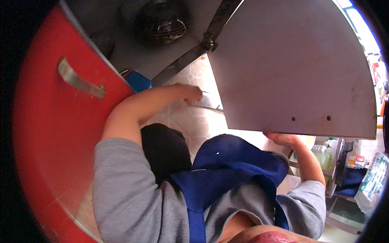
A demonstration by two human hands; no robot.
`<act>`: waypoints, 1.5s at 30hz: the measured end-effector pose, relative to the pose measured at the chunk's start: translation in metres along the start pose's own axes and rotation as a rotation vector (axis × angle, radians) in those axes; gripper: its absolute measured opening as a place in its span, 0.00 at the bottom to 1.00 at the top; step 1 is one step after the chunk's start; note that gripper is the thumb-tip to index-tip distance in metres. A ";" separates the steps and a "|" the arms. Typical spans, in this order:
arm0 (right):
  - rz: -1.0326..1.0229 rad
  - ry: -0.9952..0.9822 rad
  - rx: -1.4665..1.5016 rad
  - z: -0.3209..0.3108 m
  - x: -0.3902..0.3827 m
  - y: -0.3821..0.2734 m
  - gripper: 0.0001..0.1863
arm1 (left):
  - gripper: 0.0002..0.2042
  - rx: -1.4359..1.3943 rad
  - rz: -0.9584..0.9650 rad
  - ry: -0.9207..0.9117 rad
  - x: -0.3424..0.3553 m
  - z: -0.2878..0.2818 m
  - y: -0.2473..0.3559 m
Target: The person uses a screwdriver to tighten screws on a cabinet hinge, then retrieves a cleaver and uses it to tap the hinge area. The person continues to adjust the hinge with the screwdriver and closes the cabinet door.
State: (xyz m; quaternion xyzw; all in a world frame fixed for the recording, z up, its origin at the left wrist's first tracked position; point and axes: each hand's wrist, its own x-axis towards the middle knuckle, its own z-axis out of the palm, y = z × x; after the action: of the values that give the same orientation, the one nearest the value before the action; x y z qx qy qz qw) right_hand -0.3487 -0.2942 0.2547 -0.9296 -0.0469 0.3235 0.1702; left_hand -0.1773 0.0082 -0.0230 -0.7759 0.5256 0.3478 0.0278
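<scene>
A grey cabinet door panel (291, 69) stands swung out on the right, its hinge near the top middle. My right hand (283, 138) is at the panel's near edge, fingers against it. My left hand (192, 94) is closed, low in front of the cabinet opening above the tiled floor. A thin dark-edged grey piece shows just past its fingers; what the hand holds, if anything, I cannot make out. Beside my left forearm, a blue object (139, 81) sits at the cabinet's edge, partly hidden. Inside the dark cabinet is a dark glossy rounded pot (162, 24).
A red door (52, 133) with a metal handle (81, 80) stands close on my left. Pale floor tiles (174, 113) lie between my knees and the cabinet. At the right, a low shelf holds plastic bottles (322, 156), near a plastic-wrapped package (372, 182).
</scene>
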 end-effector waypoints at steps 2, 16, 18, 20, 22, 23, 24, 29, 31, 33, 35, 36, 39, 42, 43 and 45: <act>-0.205 -0.087 -0.266 -0.001 -0.012 -0.033 0.20 | 0.21 -0.292 0.025 -0.096 -0.008 0.028 0.032; -1.204 0.631 -0.182 0.035 0.093 -0.198 0.32 | 0.34 -0.737 0.076 0.016 -0.146 0.090 0.085; -1.118 0.668 -0.060 0.035 0.091 -0.213 0.29 | 0.30 -0.749 0.007 0.409 -0.162 0.092 0.092; -0.932 0.651 0.008 0.034 0.081 -0.224 0.24 | 0.27 -1.168 -0.065 0.354 -0.167 0.095 0.097; -0.921 0.673 0.047 0.035 0.074 -0.235 0.22 | 0.28 -1.731 -0.255 0.356 -0.165 0.102 0.101; -0.893 0.680 -0.001 0.032 0.076 -0.239 0.22 | 0.29 -1.761 -0.278 0.415 -0.160 0.101 0.097; -0.861 0.672 -0.040 0.033 0.074 -0.242 0.23 | 0.30 -1.778 -0.338 0.390 -0.157 0.103 0.097; -0.856 0.558 -0.128 0.028 0.091 -0.263 0.24 | 0.26 -2.096 -0.669 0.438 -0.157 0.089 0.090; -0.845 0.427 -0.107 0.022 0.105 -0.276 0.21 | 0.22 -2.071 -0.570 0.470 -0.162 0.084 0.093; -0.938 0.493 -0.028 0.018 0.116 -0.281 0.21 | 0.18 -1.829 -0.505 0.495 -0.161 0.079 0.094; -1.003 0.508 0.079 0.016 0.122 -0.280 0.21 | 0.16 -1.237 -0.518 0.717 -0.154 0.075 0.092; -1.019 0.493 0.135 0.019 0.121 -0.278 0.21 | 0.15 -0.930 -0.488 0.820 -0.151 0.071 0.093; -0.987 0.477 0.320 0.032 0.132 -0.270 0.20 | 0.18 -0.463 -0.488 1.152 -0.154 0.047 0.087; -0.802 0.496 0.438 0.075 0.160 -0.239 0.18 | 0.14 -0.891 -0.411 1.043 -0.196 0.011 0.108; -0.784 0.514 0.478 0.092 0.172 -0.218 0.18 | 0.12 -0.933 -0.719 0.711 -0.219 -0.008 0.121; -0.511 0.266 0.473 0.126 0.206 -0.187 0.16 | 0.10 -0.898 -0.718 1.037 -0.257 -0.043 0.156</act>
State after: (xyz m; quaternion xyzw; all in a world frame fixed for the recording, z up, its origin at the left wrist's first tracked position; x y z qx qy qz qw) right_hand -0.2605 -0.0420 0.1068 -0.8568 -0.1786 0.1488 0.4603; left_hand -0.3387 0.1257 0.2060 -0.8993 -0.0039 0.0895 -0.4281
